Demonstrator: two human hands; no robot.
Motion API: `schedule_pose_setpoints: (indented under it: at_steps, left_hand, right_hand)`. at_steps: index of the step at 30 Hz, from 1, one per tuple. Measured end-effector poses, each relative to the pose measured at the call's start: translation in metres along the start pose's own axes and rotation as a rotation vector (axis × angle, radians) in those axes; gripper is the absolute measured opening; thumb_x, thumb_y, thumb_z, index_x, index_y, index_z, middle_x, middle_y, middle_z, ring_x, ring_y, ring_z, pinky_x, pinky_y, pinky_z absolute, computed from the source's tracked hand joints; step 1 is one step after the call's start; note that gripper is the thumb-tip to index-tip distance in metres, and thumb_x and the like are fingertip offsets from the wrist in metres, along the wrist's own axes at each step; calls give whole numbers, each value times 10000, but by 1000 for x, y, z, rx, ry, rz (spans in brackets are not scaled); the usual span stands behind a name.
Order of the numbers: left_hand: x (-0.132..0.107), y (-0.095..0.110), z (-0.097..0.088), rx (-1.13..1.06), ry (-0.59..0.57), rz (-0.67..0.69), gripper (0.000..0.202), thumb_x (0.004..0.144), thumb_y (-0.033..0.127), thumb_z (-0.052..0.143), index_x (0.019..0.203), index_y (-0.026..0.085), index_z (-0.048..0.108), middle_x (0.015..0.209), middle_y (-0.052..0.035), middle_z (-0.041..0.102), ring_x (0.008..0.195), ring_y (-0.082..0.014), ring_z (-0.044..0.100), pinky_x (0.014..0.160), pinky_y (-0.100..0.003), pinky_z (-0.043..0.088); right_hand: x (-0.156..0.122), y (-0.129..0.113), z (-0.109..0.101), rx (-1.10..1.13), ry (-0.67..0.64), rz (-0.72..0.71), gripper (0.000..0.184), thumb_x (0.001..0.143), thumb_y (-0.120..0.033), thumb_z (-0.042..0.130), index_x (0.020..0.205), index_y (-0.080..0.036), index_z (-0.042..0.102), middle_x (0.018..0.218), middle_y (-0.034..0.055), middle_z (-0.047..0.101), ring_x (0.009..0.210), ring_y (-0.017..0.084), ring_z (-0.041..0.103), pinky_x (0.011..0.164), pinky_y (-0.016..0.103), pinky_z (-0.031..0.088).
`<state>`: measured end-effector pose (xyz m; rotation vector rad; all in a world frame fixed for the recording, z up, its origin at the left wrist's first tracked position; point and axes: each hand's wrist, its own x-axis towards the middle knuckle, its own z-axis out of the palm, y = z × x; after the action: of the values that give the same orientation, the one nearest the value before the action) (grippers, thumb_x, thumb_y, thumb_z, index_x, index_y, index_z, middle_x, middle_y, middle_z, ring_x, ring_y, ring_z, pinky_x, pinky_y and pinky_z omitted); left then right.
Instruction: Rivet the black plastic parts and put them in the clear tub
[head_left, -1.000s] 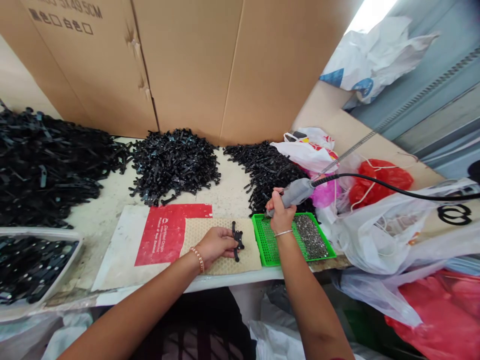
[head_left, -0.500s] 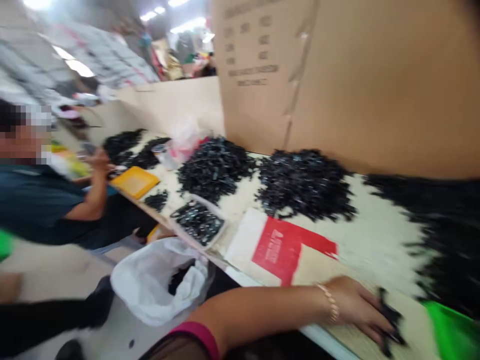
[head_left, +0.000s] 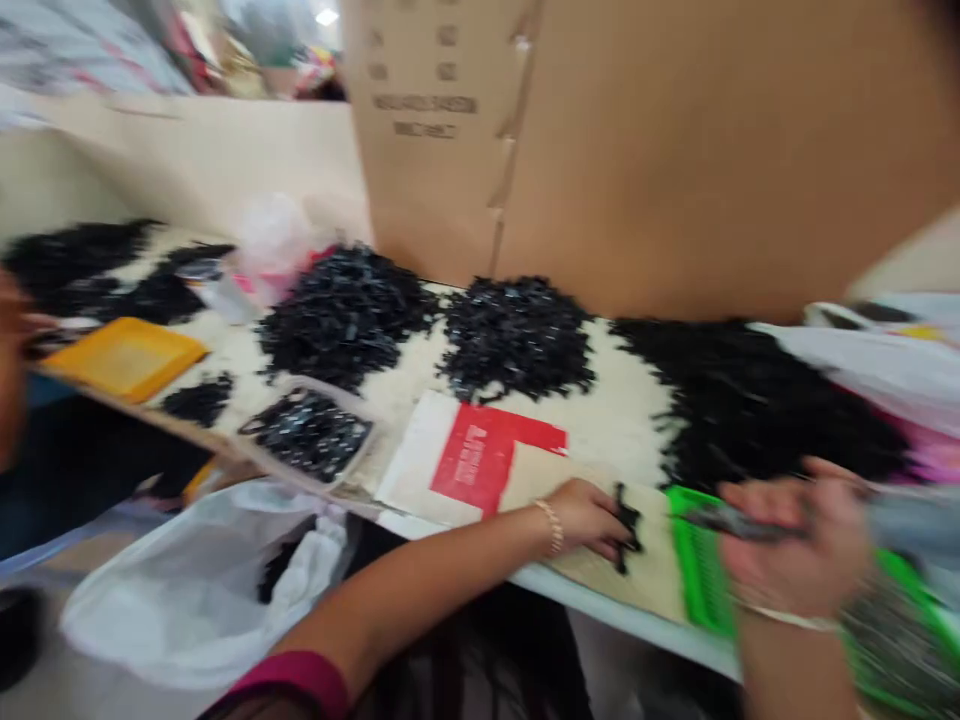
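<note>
My left hand (head_left: 589,520), with a bracelet at the wrist, pinches a small black part (head_left: 628,530) against the tan cardboard sheet (head_left: 660,580). The part has thin arms and looks like plastic; its exact kind does not show. To the right, my right hand (head_left: 802,545) is closed around a dark grey tool (head_left: 742,520) with a narrow tip pointing left toward the black part. Blur hides what kind of tool it is. Below and behind that hand lies a green basket (head_left: 690,560). A red and white printed panel (head_left: 480,455) is left of my left hand.
Heaps of black parts (head_left: 517,335) line the back of the table before a tall cardboard box (head_left: 675,150). A clear tray (head_left: 360,465) of dark pieces, a yellow tray (head_left: 127,355) and a white bag (head_left: 165,590) are leftward. Another person's arm (head_left: 11,370) shows at far left.
The view has swung right, so my right hand with its grey tool and the green basket now show. My left hand still holds a black part on the cardboard.
</note>
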<state>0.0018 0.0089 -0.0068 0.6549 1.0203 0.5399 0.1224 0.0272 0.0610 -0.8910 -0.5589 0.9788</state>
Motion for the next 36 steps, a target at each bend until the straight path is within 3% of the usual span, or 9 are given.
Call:
schedule_pose_setpoints:
  at_steps: [2, 4, 14, 36]
  left_hand:
    - [-6, 3, -2, -1, 17, 6, 123, 631, -9, 627, 611, 112, 616, 595, 3, 622, 533, -88, 601, 598, -223, 546]
    - [-9, 5, -3, 2, -6, 15, 114, 655, -7, 621, 640, 106, 622, 594, -3, 624, 561, -97, 615, 615, -232, 552]
    - [-17, 6, -3, 40, -15, 32, 77, 672, 32, 669, 700, 97, 641, 623, -19, 639, 585, -107, 625, 552, -193, 524]
    - [-12, 0, -5, 18, -27, 42, 119, 645, 51, 688, 745, 109, 661, 659, -20, 669, 645, -131, 656, 606, -216, 544]
  right_hand:
    - [-6, -12, -12, -18, -48, -50, 225, 718, -337, 735, 794, -208, 566, 431, -114, 359, 370, 79, 304, 414, 201, 380]
    - [-11, -9, -12, -20, -88, -63, 308, 652, -373, 773, 819, -220, 565, 422, -128, 353, 370, 68, 294, 427, 191, 364]
    - [-24, 8, -11, -74, -170, -61, 318, 727, -434, 727, 883, -238, 531, 460, -129, 345, 380, 62, 314, 445, 188, 327]
    - [-28, 17, -15, -69, -121, -56, 311, 692, -418, 741, 862, -232, 558, 442, -120, 362, 385, 68, 296, 440, 196, 303]
